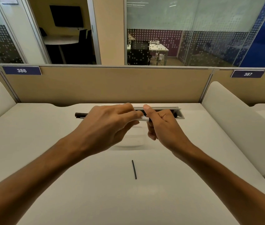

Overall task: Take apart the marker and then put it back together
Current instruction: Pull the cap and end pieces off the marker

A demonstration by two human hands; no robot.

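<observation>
- While both hands hover above the pale, smooth table (47,159), the left hand (105,127) pinches the white cylindrical marker body (144,119) between thumb and fingertips, and the right hand (162,125) meets its exposed end with thumb raised and fingers curled in.
- Whether the right hand's grip closes on the marker itself or on a small part at its end cannot be told; its fingers hide that spot.
- One black marker cap (81,115) shows to the left, just past the left hand; whether it lies on the table or sits on the marker's far end is hidden by the hand.
- One thin black rod (134,169), most likely the marker's ink core or nib stick, lies alone on the table, near the person and well apart from the hands.
- Judging from that loose rod, the taking-apart looks at least partly done, perhaps finished; the marker is not yet back together.
- Left to do, by my reading: return the rod to the body, close the end and fit the cap.
- Count: two hands, one marker body, one cap, one rod.
- One grey recessed cable tray (179,113) sits in the table behind the hands.
</observation>
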